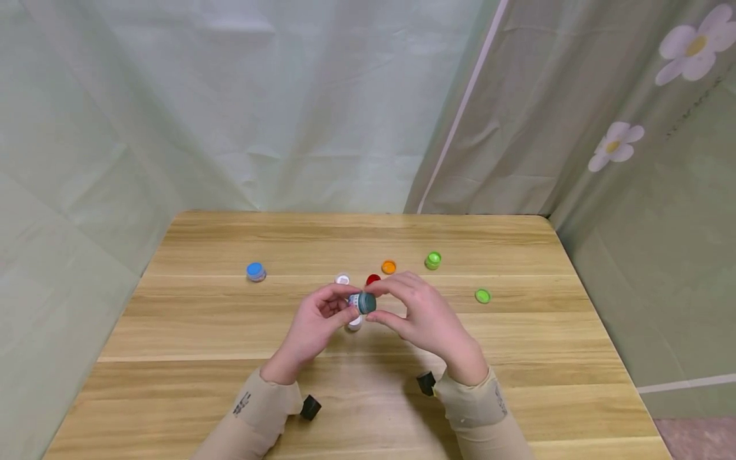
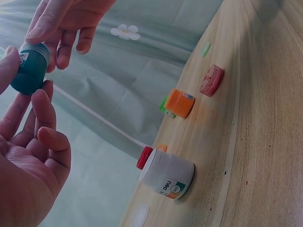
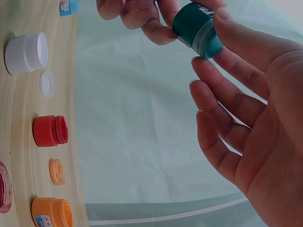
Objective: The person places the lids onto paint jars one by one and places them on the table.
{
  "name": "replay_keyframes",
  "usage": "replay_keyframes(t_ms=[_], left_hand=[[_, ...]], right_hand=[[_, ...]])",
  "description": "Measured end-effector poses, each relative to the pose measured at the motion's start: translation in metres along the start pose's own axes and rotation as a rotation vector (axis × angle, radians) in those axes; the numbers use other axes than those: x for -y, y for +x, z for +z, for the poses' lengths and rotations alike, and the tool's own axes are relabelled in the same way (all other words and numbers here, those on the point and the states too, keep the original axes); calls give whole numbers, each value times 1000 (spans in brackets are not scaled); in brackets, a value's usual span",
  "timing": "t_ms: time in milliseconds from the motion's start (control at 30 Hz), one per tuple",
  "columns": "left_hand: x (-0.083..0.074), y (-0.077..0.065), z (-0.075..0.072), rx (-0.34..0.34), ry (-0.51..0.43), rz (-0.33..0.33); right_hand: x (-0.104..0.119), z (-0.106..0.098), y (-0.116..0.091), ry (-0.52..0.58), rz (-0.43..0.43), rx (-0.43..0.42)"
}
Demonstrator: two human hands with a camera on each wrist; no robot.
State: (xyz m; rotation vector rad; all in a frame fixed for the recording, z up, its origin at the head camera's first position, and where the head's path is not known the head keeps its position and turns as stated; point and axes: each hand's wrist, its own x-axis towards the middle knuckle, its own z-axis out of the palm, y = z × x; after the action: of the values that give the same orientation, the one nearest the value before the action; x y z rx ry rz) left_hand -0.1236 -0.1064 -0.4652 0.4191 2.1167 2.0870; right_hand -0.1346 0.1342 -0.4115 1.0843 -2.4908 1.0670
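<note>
Green jar (image 2: 31,73): in the air between my two sets of fingers, tilted, lid end toward my right, above the middle of the surface (image 1: 368,409).
Left fingers (image 2: 43,106): clamped on the jar's body. A slack or slippery pinch here could let the body turn or drop.
Right fingers (image 3: 236,94): index and thumb pinching the lid end, the others spread loosely. Uneven pressure could make them skid off.
Lid (image 3: 208,45): looks seated to me. Should it give with a jerk at this tilt, whatever is inside might spill; I can't see the contents.
White jar (image 3: 23,54): almost beneath, seemingly uncovered. A drip could stain it; a fall could topple it.
Red jar (image 3: 45,131) and orange jar (image 3: 46,212): mouths look open too, so a low, careless sweep of mine might tip them.
White lid (image 3: 47,84): loose by the white jar, easily nudged away.
</note>
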Motion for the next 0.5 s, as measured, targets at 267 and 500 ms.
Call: replay_keyframes(t_ms=[267,500], left_hand=[[0,0,1,2,-1,-11],[0,0,0,8,5,8]], right_hand=[[2,0,0,10,64,15],[3,1,0,4,121,40]])
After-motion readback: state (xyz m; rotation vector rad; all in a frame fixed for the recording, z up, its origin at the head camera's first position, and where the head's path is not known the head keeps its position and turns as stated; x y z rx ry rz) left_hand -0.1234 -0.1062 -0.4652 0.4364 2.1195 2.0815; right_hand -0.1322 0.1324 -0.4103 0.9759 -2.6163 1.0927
